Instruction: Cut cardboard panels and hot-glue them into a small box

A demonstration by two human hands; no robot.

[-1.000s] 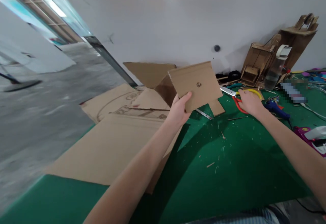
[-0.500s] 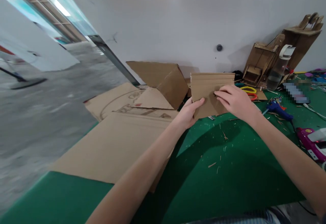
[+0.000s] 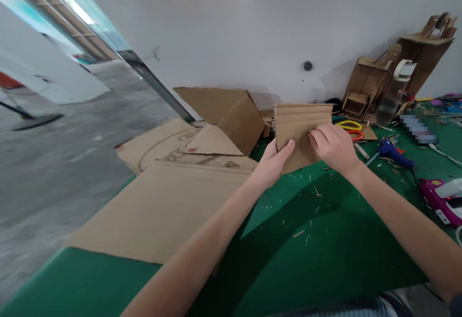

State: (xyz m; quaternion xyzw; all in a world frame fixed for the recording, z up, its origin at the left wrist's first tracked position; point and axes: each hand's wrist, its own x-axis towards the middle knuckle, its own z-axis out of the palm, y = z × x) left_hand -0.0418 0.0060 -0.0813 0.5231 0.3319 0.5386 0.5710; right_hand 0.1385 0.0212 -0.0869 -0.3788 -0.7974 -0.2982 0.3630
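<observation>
The cardboard piece [image 3: 296,120] is clamped by the left hand [image 3: 272,164] and pinched by the bent right fingers [image 3: 317,139].

cardboard [image 3: 294,127]: back hidden; phone [image 3: 418,129]: screen blurred; magenta device [image 3: 430,194]: cropped right

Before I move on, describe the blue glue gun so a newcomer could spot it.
On the green tabletop, look past the right hand to the cluttered side. The glue gun lies between the scissors and the magenta power strip. Its deep blue body sets it apart from their yellow, red and magenta.
</observation>
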